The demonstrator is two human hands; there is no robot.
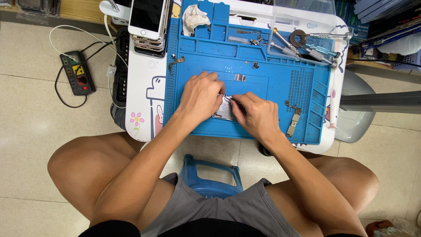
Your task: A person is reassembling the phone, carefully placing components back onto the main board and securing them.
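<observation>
A: Item one, nearest: blue stool (210,175) between the knees. Next?

B: Left hand (199,97), fingers curled and pressed down on a silver phone part (224,110) lying on the near middle of the blue mat (267,83). Right hand (258,116) touching it from the right, fingertips pinched at its top edge; what they pinch I cannot tell.

A: Handling note?

B: As I judge it, keep the left hand flat as a clamp, work the right in small moves, and lose no screws.

A: Further out?

B: Circuit board (293,120) at right; metal plate (239,77); screwdrivers (302,46); cloth (194,17); phone stack (149,22); power strip (77,72) on the floor
</observation>
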